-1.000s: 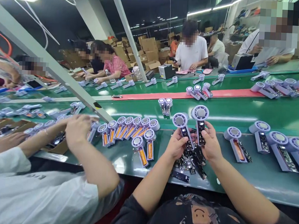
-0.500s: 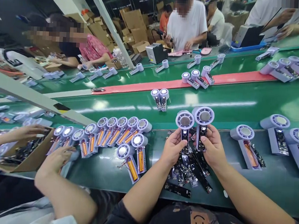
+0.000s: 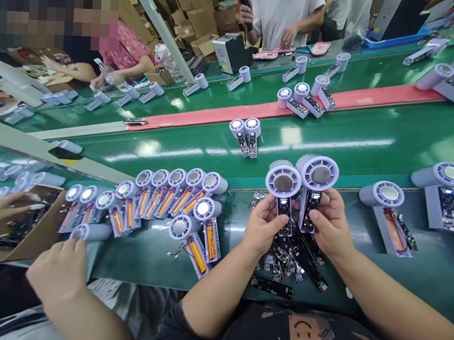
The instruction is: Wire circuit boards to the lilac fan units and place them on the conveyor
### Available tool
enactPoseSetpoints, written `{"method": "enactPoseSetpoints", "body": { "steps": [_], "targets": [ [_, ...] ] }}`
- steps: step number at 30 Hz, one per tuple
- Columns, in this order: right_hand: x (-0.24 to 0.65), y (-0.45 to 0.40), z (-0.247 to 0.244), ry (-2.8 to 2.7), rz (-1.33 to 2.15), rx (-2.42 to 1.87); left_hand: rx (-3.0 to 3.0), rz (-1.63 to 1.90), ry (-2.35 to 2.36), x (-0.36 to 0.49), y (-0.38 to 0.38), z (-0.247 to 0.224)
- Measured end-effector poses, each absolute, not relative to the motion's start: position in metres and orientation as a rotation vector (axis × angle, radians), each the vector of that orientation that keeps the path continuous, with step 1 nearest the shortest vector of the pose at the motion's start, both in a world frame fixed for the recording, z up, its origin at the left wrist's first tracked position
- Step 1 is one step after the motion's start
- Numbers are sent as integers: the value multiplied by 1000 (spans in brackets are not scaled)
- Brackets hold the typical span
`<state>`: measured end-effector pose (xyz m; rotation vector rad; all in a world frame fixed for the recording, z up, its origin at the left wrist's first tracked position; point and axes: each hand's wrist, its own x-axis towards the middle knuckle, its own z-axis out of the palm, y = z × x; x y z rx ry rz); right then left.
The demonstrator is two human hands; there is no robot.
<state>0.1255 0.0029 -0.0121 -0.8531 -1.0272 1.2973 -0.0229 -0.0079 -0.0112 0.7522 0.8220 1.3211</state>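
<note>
My left hand [image 3: 261, 223] is closed around the handle of a lavender handheld fan [image 3: 283, 181], thumb on the black circuit board in its open handle. My right hand [image 3: 331, 222] grips a second lavender fan [image 3: 319, 173] the same way. Both fans are upright side by side, round vented heads at the top, their heads close together. Beneath my hands lies a loose pile of black circuit boards [image 3: 283, 259] on the dark green worktop. Fingers behind the handles are mostly hidden.
Left of me stand several fans with orange batteries [image 3: 197, 254] showing. A co-worker's hand [image 3: 60, 268] is near them, beside a cardboard box [image 3: 37, 236] of parts. More fans [image 3: 388, 193] lie to my right. Ahead, a green conveyor [image 3: 167, 154] with a red strip [image 3: 215, 111] carries fans.
The view has tilted down and shifted slightly. Both fans stay in my hands and appear slightly nearer. The co-worker's near hand has drawn back from a fan on the left.
</note>
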Motion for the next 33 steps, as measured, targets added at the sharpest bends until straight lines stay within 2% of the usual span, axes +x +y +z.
{"method": "enactPoseSetpoints", "body": {
  "steps": [33],
  "targets": [
    [125,3,-21,-1055,1292,-781,729,1350,817,-20,-9,-11]
  ]
}}
